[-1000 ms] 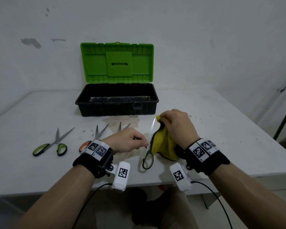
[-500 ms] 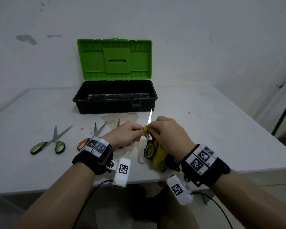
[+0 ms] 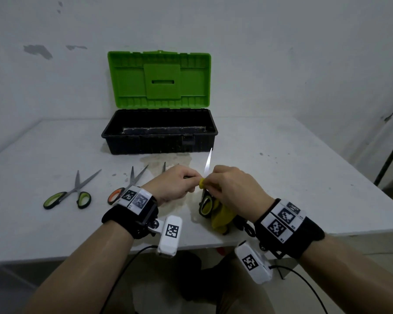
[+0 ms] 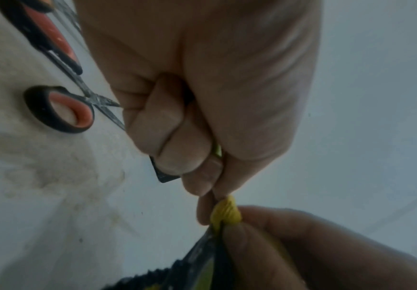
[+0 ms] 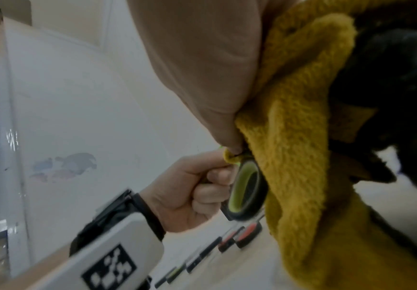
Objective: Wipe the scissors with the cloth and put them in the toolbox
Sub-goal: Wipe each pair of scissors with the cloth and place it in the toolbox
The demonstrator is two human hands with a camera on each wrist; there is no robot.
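Observation:
The green-and-black-handled scissors (image 3: 207,164) stand nearly upright above the table's front, their bare blade pointing up. My left hand (image 3: 175,184) grips one handle, its fingers curled round it (image 4: 167,157). My right hand (image 3: 232,189) pinches the yellow cloth (image 3: 220,217) around the scissors near the pivot, and a tuft of the cloth (image 4: 226,212) sticks out between the two hands. The other handle loop (image 5: 246,188) hangs free against the cloth (image 5: 297,157). The black toolbox (image 3: 145,147) stands behind the hands with its green lid (image 3: 159,80) open.
On the white table (image 3: 293,177) to the left lie a green-handled pair of scissors (image 3: 70,196) and an orange-handled pair (image 3: 127,186). Blade tips of a third pair (image 3: 163,167) show behind my left hand. A stain spreads in front of the toolbox.
My right hand has slid the cloth down the blade toward the pivot, baring the tip. The scissors have swung upright, and my left hand has moved right to meet the right hand.

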